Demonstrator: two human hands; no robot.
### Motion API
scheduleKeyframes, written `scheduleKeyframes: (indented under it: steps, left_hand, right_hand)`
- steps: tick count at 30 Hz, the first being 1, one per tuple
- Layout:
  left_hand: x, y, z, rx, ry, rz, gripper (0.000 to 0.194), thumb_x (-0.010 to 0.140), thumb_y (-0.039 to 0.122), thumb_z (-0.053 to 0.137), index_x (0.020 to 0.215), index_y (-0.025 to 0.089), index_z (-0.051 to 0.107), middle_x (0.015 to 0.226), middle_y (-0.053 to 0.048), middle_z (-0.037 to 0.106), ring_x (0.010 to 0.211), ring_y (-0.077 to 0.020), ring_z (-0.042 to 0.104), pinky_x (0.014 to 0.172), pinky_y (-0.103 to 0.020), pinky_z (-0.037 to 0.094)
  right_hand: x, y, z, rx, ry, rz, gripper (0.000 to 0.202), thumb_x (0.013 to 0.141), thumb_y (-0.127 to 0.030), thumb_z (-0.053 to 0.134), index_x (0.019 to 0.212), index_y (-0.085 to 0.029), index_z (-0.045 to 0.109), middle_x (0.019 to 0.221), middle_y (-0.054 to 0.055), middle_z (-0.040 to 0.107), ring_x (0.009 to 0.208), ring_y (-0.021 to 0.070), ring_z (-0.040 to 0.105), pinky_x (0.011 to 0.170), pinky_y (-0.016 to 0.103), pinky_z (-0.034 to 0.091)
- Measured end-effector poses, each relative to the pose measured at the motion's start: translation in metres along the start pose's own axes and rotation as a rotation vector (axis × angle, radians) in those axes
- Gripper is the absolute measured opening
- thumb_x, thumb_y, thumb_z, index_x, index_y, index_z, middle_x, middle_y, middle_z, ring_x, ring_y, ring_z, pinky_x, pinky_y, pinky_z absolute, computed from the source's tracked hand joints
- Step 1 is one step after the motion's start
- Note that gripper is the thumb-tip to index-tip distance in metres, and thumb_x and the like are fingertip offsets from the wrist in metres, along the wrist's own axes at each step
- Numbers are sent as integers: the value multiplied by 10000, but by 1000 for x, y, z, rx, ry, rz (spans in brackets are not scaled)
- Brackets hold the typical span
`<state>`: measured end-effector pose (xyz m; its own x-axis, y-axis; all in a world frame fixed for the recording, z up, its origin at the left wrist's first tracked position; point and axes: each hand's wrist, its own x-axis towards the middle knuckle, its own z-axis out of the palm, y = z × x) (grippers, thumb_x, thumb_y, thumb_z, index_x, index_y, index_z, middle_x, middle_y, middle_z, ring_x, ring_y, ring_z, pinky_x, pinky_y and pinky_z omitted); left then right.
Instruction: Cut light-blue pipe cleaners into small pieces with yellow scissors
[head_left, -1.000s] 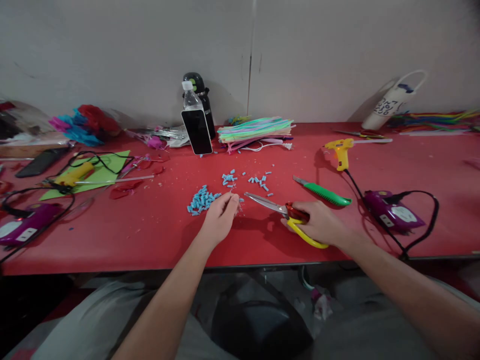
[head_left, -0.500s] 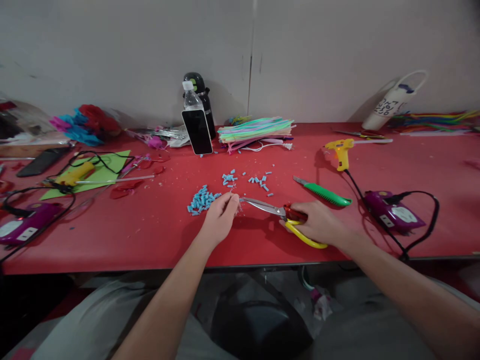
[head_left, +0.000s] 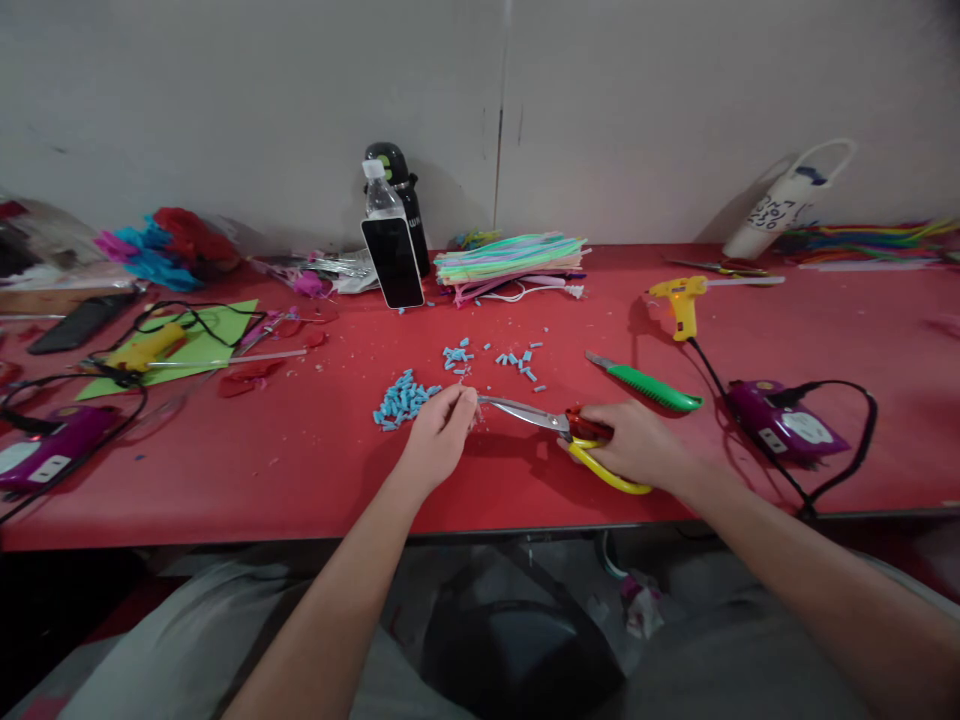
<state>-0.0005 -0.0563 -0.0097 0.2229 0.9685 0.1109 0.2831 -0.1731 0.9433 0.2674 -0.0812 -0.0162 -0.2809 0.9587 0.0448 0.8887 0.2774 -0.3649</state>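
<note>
My right hand (head_left: 634,440) grips the handles of a pair of scissors (head_left: 529,412), one handle yellow and one red. The blades point left and their tips reach the fingertips of my left hand (head_left: 442,425). That hand is closed in a pinch, and whatever sits between thumb and finger is too small and covered to make out. Just left of it lies a heap of short blue cut pieces (head_left: 403,398), partly behind the fingers. Smaller groups of blue pieces (head_left: 517,362) are scattered farther back on the red table (head_left: 322,480).
A green utility knife (head_left: 652,387) lies beyond my right hand. Right of it are a yellow glue gun (head_left: 682,305) and a purple power box (head_left: 784,425). Behind stand a phone (head_left: 394,263) against bottles and a bundle of pastel pipe cleaners (head_left: 510,260). Another glue gun (head_left: 150,348) lies left.
Hardly anything differs: the view has shifted very slightly, while both hands and the scissors keep nearly the same pose.
</note>
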Motion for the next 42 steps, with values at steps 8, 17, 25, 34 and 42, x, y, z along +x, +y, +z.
scheduleKeyframes:
  steps: [8,17,25,34,42]
  left_hand:
    - [1,1,1,5,17,-4,348,944,415,410,688,185,457,575,41,402,517,-97,379,525,-236,321]
    - [1,0,0,-14,13,-5,337,950,401,407,704,180,473,592,40,410,525,-92,383,526,-238,315]
    - [1,0,1,-3,9,-14,330,944,407,415,717,178,482,613,36,434,536,-94,407,541,-237,337]
    - [1,-2,1,-25,5,-26,331,949,402,408,709,180,455,618,37,408,547,-93,388,530,-229,323]
    - [1,-10,5,-89,38,-29,343,939,392,407,665,199,338,617,46,312,527,-90,302,497,-222,277]
  right_hand:
    - [-1,-1,-2,23,12,10,320,779,-479,586,630,-203,523,587,2,542,524,114,388,511,265,234]
    - [-2,-1,-2,28,-13,4,315,784,-473,577,634,-213,481,589,-3,520,540,125,389,520,263,247]
    - [1,1,0,19,-13,-7,246,767,-401,581,632,-206,515,589,0,534,538,121,395,524,260,237]
    - [0,-3,-3,33,-11,21,301,791,-456,574,644,-201,511,596,-7,514,546,115,378,520,257,238]
    - [-1,-3,-4,16,-29,4,296,788,-455,580,652,-207,496,604,-11,526,538,114,378,522,257,239]
